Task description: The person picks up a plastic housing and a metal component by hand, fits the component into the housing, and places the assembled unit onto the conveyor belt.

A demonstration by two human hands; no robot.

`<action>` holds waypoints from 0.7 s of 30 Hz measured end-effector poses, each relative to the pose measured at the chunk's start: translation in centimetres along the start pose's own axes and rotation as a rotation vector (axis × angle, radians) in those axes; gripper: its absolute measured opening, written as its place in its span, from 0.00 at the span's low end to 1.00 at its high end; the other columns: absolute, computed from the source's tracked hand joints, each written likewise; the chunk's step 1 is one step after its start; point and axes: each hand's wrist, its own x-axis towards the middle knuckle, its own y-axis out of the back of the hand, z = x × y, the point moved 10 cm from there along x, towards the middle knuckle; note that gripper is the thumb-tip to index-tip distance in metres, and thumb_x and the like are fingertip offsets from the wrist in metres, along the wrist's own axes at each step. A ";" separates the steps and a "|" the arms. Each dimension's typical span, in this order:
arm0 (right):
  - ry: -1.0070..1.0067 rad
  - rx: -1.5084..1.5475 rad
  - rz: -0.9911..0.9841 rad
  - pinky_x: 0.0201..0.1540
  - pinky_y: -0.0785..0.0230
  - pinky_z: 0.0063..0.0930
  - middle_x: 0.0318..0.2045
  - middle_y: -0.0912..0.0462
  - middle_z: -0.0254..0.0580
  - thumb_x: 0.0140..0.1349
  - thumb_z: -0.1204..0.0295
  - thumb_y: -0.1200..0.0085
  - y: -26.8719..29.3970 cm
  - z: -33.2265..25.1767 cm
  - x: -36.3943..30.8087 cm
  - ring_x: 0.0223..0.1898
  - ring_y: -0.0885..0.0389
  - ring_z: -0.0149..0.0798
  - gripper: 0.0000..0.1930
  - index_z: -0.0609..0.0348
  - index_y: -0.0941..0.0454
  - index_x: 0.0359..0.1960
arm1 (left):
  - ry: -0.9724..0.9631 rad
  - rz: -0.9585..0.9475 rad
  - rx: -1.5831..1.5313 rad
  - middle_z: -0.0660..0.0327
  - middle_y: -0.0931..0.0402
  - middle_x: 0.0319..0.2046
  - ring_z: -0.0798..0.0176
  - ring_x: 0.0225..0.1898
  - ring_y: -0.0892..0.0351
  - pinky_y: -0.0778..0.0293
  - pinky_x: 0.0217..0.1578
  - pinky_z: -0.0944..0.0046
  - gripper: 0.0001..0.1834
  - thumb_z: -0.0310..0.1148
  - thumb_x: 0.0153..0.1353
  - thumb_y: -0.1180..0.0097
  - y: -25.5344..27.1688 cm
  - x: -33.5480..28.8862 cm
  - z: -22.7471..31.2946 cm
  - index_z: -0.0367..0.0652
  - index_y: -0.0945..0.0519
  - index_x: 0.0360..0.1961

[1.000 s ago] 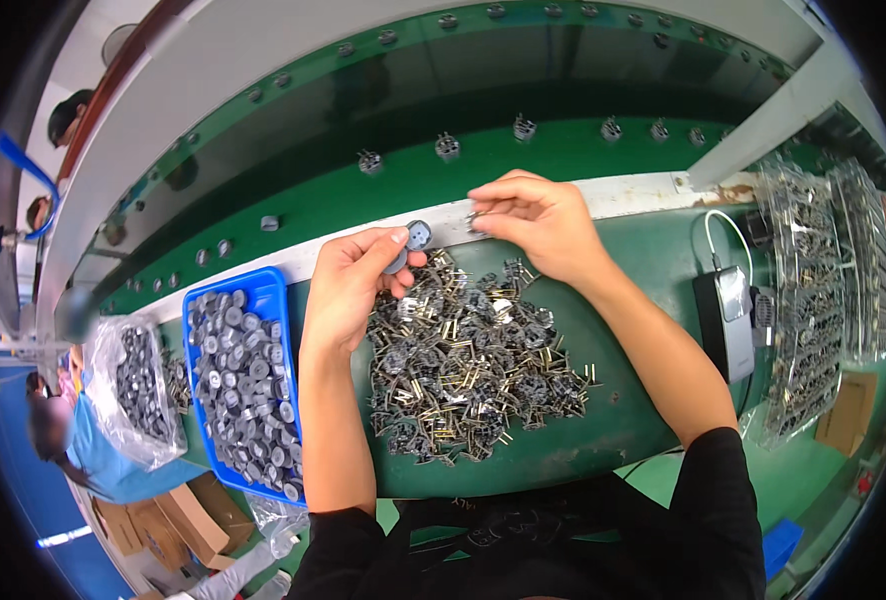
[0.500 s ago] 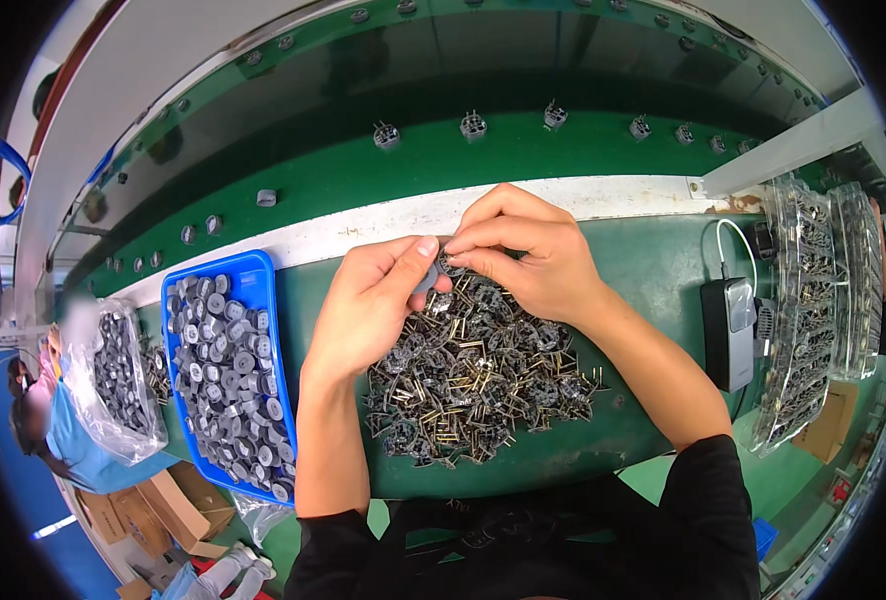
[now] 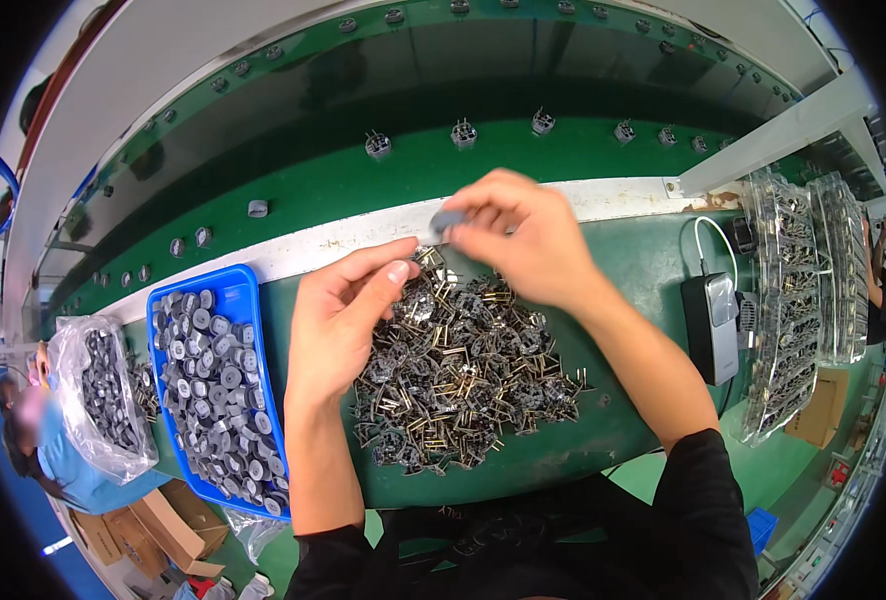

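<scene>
My right hand (image 3: 523, 240) is raised over the far end of a heap, pinching a round grey plastic cap (image 3: 446, 222); motion blurs it, and its underside is hidden. Just left of it, my left hand (image 3: 338, 315) has its thumb and index finger parted, with nothing visible between them. Its other fingers are curled and partly hidden. Below both hands lies the heap of black plug inserts with brass pins (image 3: 463, 380) on the green worktop (image 3: 613, 400). A blue tray (image 3: 281, 440) full of similar grey caps stands left of my left forearm.
Beyond a white ledge (image 3: 363, 230), a green belt (image 3: 313, 180) carries spaced plug pieces. At left lies a clear bag of grey parts (image 3: 113, 400), with a person beyond. A black-and-grey device with a cable (image 3: 711, 325) and clear trays of pinned parts (image 3: 788, 300) are at right.
My hands have come apart. The right hand has moved slightly up and away with the grey cap, which was between both hands before. The left hand's thumb and index finger have parted.
</scene>
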 end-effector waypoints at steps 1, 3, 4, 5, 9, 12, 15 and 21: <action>-0.020 -0.051 0.066 0.31 0.34 0.15 0.32 0.20 0.30 0.55 0.79 0.36 1.5 1.0 0.8 0.28 0.27 0.20 0.10 0.62 0.16 0.40 | -0.003 0.047 0.061 0.61 0.17 0.38 0.76 0.31 0.29 0.31 0.33 0.75 0.14 0.28 0.65 0.43 0.5 -0.3 0.2 0.37 0.18 0.51; -0.025 -0.273 0.188 0.31 0.34 0.17 0.31 0.19 0.31 0.54 0.78 0.35 5.5 3.2 2.1 0.27 0.28 0.20 0.10 0.63 0.16 0.39 | -0.013 0.059 0.002 0.60 0.17 0.40 0.75 0.32 0.27 0.29 0.34 0.74 0.15 0.28 0.64 0.42 1.1 -0.9 0.2 0.35 0.19 0.51; -0.073 -0.343 0.236 0.32 0.30 0.23 0.31 0.18 0.37 0.54 0.74 0.35 7.3 4.2 2.5 0.27 0.24 0.27 0.11 0.63 0.16 0.38 | -0.037 0.101 -0.045 0.59 0.18 0.40 0.75 0.33 0.25 0.28 0.35 0.73 0.16 0.27 0.63 0.41 1.8 -1.2 0.2 0.35 0.19 0.51; -0.125 -0.410 0.280 0.34 0.27 0.29 0.31 0.17 0.43 0.53 0.71 0.34 8.4 4.7 2.8 0.27 0.20 0.35 0.12 0.62 0.16 0.38 | -0.055 0.144 -0.090 0.58 0.18 0.41 0.74 0.34 0.24 0.26 0.37 0.73 0.16 0.26 0.62 0.40 2.8 -1.7 0.0 0.34 0.19 0.51; -0.138 -0.670 0.289 0.41 0.27 0.33 0.37 0.17 0.47 0.54 0.67 0.35 9.9 5.1 3.2 0.40 0.18 0.41 0.16 0.63 0.17 0.41 | -0.146 0.119 -0.290 0.55 0.20 0.46 0.70 0.37 0.22 0.24 0.41 0.70 0.21 0.22 0.60 0.41 3.7 -2.2 0.2 0.32 0.23 0.55; 0.108 -0.658 0.336 0.39 0.29 0.30 0.42 0.21 0.47 0.56 0.71 0.38 9.2 2.3 1.5 0.41 0.22 0.36 0.15 0.59 0.18 0.45 | -0.184 0.120 -0.300 0.54 0.22 0.48 0.67 0.40 0.21 0.23 0.43 0.68 0.24 0.21 0.59 0.41 3.7 -2.0 0.0 0.31 0.26 0.58; 0.168 -0.437 0.017 0.35 0.31 0.25 0.36 0.22 0.40 0.54 0.74 0.39 6.4 0.5 0.4 0.35 0.26 0.32 0.14 0.56 0.17 0.44 | -0.189 0.166 -0.319 0.51 0.23 0.49 0.62 0.42 0.20 0.22 0.45 0.66 0.25 0.19 0.59 0.43 4.6 -2.2 -0.9 0.31 0.28 0.60; -0.023 -0.285 -0.530 0.33 0.32 0.25 0.29 0.21 0.36 0.54 0.72 0.35 1.6 2.4 -1.4 0.31 0.24 0.32 0.08 0.57 0.14 0.36 | -0.145 -0.048 -0.704 0.41 0.26 0.55 0.53 0.46 0.18 0.20 0.48 0.63 0.27 0.16 0.60 0.46 2.3 -1.9 -1.4 0.31 0.31 0.62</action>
